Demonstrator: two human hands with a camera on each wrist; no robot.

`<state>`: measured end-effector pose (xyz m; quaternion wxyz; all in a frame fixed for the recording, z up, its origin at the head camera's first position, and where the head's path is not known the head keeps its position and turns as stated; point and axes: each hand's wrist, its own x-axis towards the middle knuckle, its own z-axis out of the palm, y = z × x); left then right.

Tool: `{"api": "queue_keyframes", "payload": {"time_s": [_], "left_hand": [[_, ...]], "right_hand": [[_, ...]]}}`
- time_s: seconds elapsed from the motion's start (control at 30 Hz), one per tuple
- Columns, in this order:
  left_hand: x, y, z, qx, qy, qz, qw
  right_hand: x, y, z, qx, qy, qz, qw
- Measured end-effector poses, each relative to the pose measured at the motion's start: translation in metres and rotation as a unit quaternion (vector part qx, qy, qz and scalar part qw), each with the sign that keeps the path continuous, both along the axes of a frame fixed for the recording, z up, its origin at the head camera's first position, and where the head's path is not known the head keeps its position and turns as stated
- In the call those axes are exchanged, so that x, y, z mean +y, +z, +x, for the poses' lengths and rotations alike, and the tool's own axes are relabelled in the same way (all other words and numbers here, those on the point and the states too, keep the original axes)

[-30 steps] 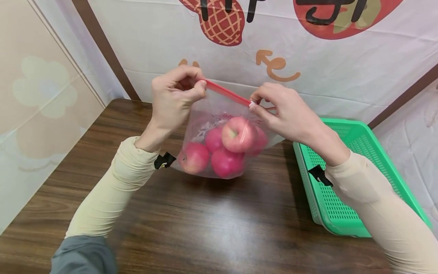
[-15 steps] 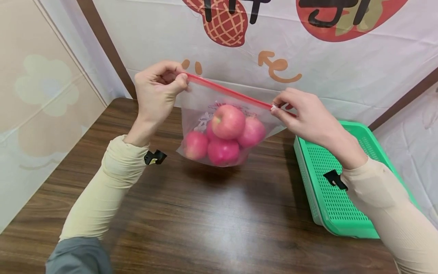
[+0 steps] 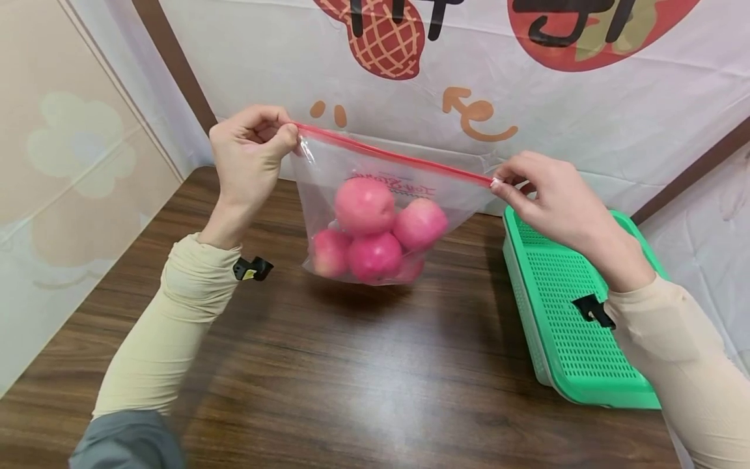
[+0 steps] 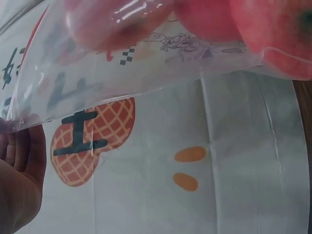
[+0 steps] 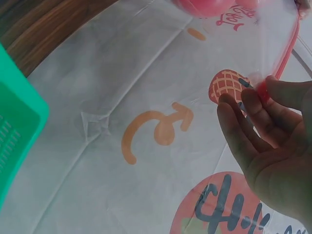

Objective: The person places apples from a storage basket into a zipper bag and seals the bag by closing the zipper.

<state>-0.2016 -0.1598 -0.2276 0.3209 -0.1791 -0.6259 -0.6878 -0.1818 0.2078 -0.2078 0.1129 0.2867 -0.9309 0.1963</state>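
Note:
A clear zip bag (image 3: 316, 176) with a red strip along its top hangs between my hands in the head view. Several pink-red apples (image 3: 375, 257) are bunched in its lower part. At the upper left corner, my left hand (image 3: 249, 156) pinches the strip between thumb and fingers. My right hand (image 3: 547, 195) pinches the opposite end of the strip, somewhat lower, so the top edge slants down to the right. In the left wrist view the apples (image 4: 209, 19) show through the plastic. The right wrist view has the strip's end at my right thumb and fingertips (image 5: 251, 105).
A green perforated basket (image 3: 580, 339) stands on the right of the dark wooden table (image 3: 328, 384), under my right forearm. Behind the table hangs a white printed cloth (image 3: 258, 58). A pale printed panel (image 3: 76, 195) borders the left side.
My hands have moved apart, the left one leftward and the right one rightward and slightly down. The bag's red strip is stretched much wider, and the apples have settled more spread out.

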Motion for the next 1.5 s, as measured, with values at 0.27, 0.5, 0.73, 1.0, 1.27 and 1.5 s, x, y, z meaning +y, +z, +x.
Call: {"api": "queue_keyframes", "payload": {"time_s": [0.27,0.5,0.73,1.0,1.27,1.5], "left_hand": [[-0.009,-0.003,-0.007,-0.040,-0.010,-0.036,0.9985],[-0.016,-0.008,-0.025,-0.082,0.020,-0.070,0.9940],[-0.036,-0.019,-0.053,-0.094,0.039,-0.108,0.9890],[-0.093,-0.056,-0.039,-0.153,-0.153,-0.395,0.8926],[-0.107,-0.071,-0.015,-0.182,-0.309,-0.435,0.8256],[-0.104,-0.075,-0.009,-0.245,-0.370,-0.467,0.7645]], "right_hand": [[-0.003,-0.005,-0.004,-0.028,-0.010,-0.013,0.999],[-0.017,-0.017,-0.025,-0.054,-0.023,-0.019,0.998],[-0.038,-0.024,-0.045,0.000,-0.036,-0.022,0.999],[-0.048,-0.058,-0.016,0.009,0.063,0.061,0.996],[-0.050,-0.069,0.020,-0.033,0.137,0.125,0.982],[-0.059,-0.086,0.038,-0.046,0.200,0.173,0.963]]}}
